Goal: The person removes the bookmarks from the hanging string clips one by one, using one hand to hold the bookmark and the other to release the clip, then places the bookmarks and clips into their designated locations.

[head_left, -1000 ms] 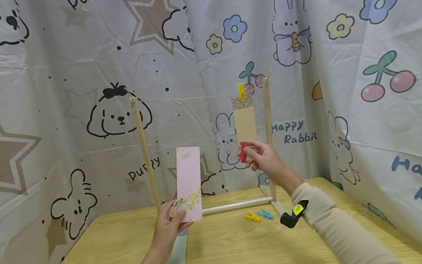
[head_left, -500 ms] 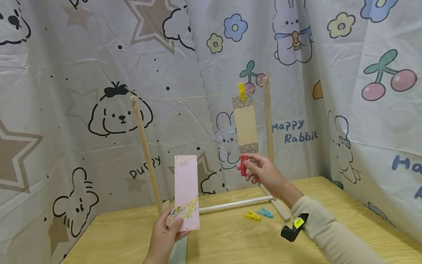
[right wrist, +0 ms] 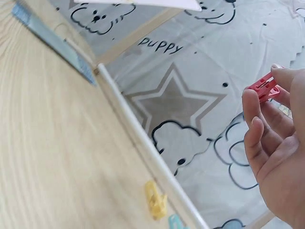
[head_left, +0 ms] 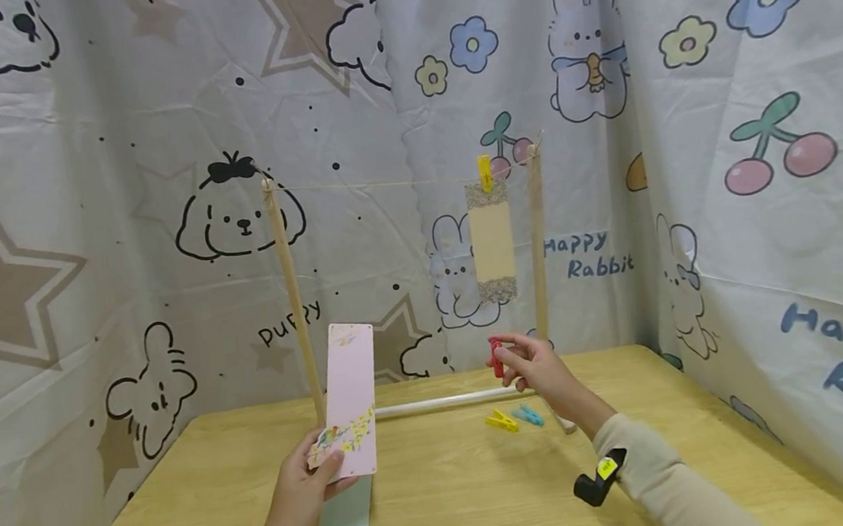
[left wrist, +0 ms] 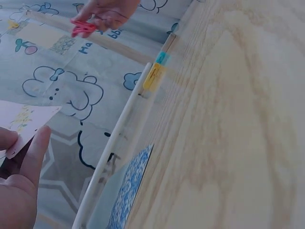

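Note:
My left hand (head_left: 301,482) pinches a pink bookmark (head_left: 349,386) near its lower end, thumb over the printed bird and yellow flowers; the card stands nearly upright above the table. A red clothespin (head_left: 497,357) is between the thumb and fingers of my right hand (head_left: 544,369), also plain in the right wrist view. Above that hand, a cream bookmark (head_left: 491,240) with patterned ends hangs from a thin string (head_left: 377,184), clipped by a yellow clothespin (head_left: 485,173). Partly behind my left hand, a pale green bookmark (head_left: 349,512) with a blue patterned end lies on the table.
Two wooden posts (head_left: 294,307) hold up the string, joined low down by a white rod (head_left: 441,402). On the wooden table (head_left: 442,495) lie a second yellow clothespin (head_left: 501,421) and a blue clothespin (head_left: 528,416). A printed curtain (head_left: 361,260) surrounds the table.
Both hands have come down: the left with the pink bookmark, also slightly leftward, and the right with the red clothespin, away from the hanging cream bookmark, whose lower end now shows fully.

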`<state>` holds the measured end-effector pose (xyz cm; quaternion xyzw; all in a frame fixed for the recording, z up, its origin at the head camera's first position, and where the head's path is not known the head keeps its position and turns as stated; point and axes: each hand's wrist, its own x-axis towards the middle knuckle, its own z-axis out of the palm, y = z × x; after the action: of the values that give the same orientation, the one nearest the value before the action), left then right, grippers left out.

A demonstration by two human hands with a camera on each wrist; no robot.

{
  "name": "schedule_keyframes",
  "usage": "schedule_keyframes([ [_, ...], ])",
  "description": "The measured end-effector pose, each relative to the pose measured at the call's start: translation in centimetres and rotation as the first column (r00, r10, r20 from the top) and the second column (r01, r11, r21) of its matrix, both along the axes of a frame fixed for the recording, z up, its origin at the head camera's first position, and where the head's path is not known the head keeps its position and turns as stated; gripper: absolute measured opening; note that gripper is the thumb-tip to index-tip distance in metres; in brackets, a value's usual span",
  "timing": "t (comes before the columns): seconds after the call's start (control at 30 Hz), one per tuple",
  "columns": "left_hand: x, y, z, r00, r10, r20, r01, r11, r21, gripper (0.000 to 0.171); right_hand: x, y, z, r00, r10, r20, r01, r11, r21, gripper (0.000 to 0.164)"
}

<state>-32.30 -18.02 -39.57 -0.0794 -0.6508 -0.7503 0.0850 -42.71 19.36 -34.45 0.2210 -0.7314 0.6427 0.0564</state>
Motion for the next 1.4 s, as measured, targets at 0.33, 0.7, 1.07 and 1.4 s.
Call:
schedule_keyframes([
  [0.33, 1.5, -1.4, -0.2, 0.992, 0.048, 0.114, -0.043, 0.998, -0.049, 0.043, 0.5, 0.5, -3.1, 1.0, -0.011, 0.006, 0.011, 0.996, 0.093, 0.047],
  [0.7, 2.5, -2.2, -1.1, 0.986, 0.007, 0.168, 0.01, 0.995, -0.1, 0.05, 0.7, 1.2, -5.6, 0.999, -0.013, 0.036, 0.01, 0.996, 0.086, 0.051],
  [1.07, 2.8, -3.6, -1.9, 0.98, 0.005, 0.198, 0.063, 0.941, -0.333, 0.045, 0.5, 1.8, -6.0, 0.999, -0.053, 0.005, 0.05, 0.961, 0.273, 0.044],
  [1.4, 2.8, -3.9, -2.1, 0.98, 0.104, 0.169, -0.002, 0.857, -0.516, 0.034, 0.1, 1.9, -6.4, 0.994, -0.034, -0.103, 0.082, 0.859, 0.505, 0.036],
])
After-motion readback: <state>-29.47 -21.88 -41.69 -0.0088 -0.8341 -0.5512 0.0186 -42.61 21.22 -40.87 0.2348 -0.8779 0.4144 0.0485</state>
